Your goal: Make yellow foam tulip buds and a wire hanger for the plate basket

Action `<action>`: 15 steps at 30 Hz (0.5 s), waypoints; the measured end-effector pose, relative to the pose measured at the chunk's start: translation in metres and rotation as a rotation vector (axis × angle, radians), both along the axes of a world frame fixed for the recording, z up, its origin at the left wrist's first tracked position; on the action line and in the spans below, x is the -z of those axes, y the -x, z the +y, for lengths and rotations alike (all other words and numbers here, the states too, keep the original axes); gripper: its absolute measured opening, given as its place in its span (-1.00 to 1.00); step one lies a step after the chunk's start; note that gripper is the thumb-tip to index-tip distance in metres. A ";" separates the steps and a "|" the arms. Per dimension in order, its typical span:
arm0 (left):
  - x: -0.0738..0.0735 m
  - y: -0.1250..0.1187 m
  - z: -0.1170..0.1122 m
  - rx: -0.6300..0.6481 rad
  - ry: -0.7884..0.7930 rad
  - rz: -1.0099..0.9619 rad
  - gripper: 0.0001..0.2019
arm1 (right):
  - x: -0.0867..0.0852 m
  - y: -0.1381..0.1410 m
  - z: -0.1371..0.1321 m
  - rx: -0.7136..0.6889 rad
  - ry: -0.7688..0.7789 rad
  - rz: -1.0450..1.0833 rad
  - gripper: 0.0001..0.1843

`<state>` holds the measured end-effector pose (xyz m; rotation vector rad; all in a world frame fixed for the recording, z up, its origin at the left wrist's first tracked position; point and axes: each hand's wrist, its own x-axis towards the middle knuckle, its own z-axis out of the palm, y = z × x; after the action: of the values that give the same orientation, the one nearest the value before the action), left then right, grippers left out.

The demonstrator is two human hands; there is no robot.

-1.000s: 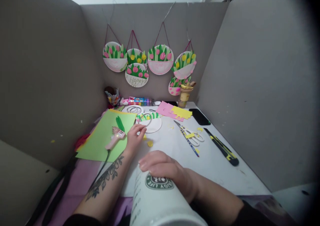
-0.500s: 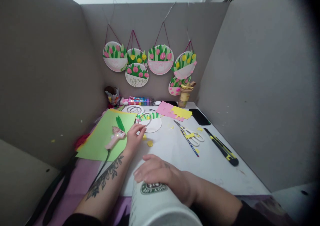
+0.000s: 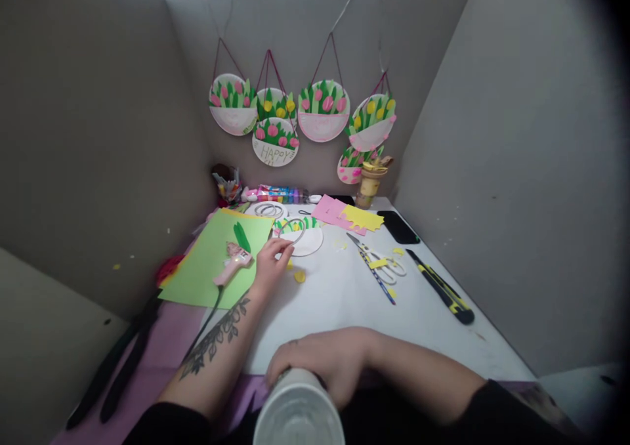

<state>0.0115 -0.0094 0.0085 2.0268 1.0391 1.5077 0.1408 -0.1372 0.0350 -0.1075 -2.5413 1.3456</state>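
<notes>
My left hand (image 3: pixel 273 261) pinches a thin grey ring (image 3: pixel 304 231), held over a white half-plate piece (image 3: pixel 306 243) with green paper leaves and yellow flowers. At the table's front edge, my right hand (image 3: pixel 319 366) wraps round a white cup (image 3: pixel 299 412), whose round end faces me. A pink glue gun (image 3: pixel 233 266) lies left of my left hand on green paper sheets (image 3: pixel 199 261), below a dark green paper leaf (image 3: pixel 241 237). Yellow paper bits (image 3: pixel 300 276) rest just right of that hand.
White-handled scissors (image 3: pixel 381 266), a pencil (image 3: pixel 377 277), a black-yellow cutter (image 3: pixel 440 291) and a black phone (image 3: pixel 398 227) lie on the right. Pink paper (image 3: pixel 329 212) and yellow paper (image 3: pixel 363 218) lie behind. Flower plates (image 3: pixel 323 127) hang on the grey partition (image 3: pixel 423 38).
My right hand has lowered the cup and tipped it, so its logo no longer shows and its round end does. My left hand still holds the ring. The view has shifted slightly.
</notes>
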 end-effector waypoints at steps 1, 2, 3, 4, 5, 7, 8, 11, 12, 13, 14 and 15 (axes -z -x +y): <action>0.000 0.000 0.000 0.007 0.001 0.001 -0.86 | 0.004 -0.002 0.004 -0.039 -0.003 -0.034 -0.08; 0.000 -0.001 -0.001 0.016 0.003 0.004 -0.86 | 0.007 -0.004 0.009 -0.089 -0.011 -0.050 -0.04; 0.001 -0.002 -0.001 0.024 0.006 0.006 -0.86 | 0.009 -0.006 0.013 -0.134 -0.023 -0.048 -0.01; 0.001 -0.003 -0.001 0.033 0.010 0.010 -0.86 | 0.009 -0.007 0.017 -0.167 -0.036 -0.032 0.01; 0.002 -0.004 -0.001 0.042 0.016 0.013 -0.86 | 0.009 -0.009 0.020 -0.184 -0.045 -0.003 0.01; 0.003 -0.007 -0.002 0.058 0.032 0.014 -0.86 | 0.006 -0.010 0.024 -0.187 -0.030 0.057 -0.02; 0.004 -0.009 -0.002 0.062 0.042 0.011 -0.86 | 0.005 -0.010 0.025 -0.177 -0.003 0.075 -0.05; 0.005 -0.014 -0.004 0.062 0.078 -0.007 -0.86 | 0.004 -0.010 0.025 -0.140 0.100 0.056 -0.10; 0.004 -0.016 -0.005 0.061 0.092 -0.010 -0.86 | 0.004 -0.010 0.025 -0.124 0.127 0.042 -0.11; 0.004 -0.017 -0.007 0.060 0.107 -0.014 -0.86 | 0.004 -0.010 0.024 -0.107 0.148 0.035 -0.12; 0.003 -0.018 -0.008 0.061 0.123 -0.016 -0.85 | 0.004 -0.011 0.023 -0.087 0.164 0.036 -0.15; 0.003 -0.019 -0.009 0.063 0.142 -0.015 -0.85 | 0.003 -0.013 0.023 -0.060 0.176 0.040 -0.18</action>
<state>0.0303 -0.0186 0.0060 1.9296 1.0355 1.3752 0.1534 -0.1145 0.0320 -0.0382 -2.4077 1.5765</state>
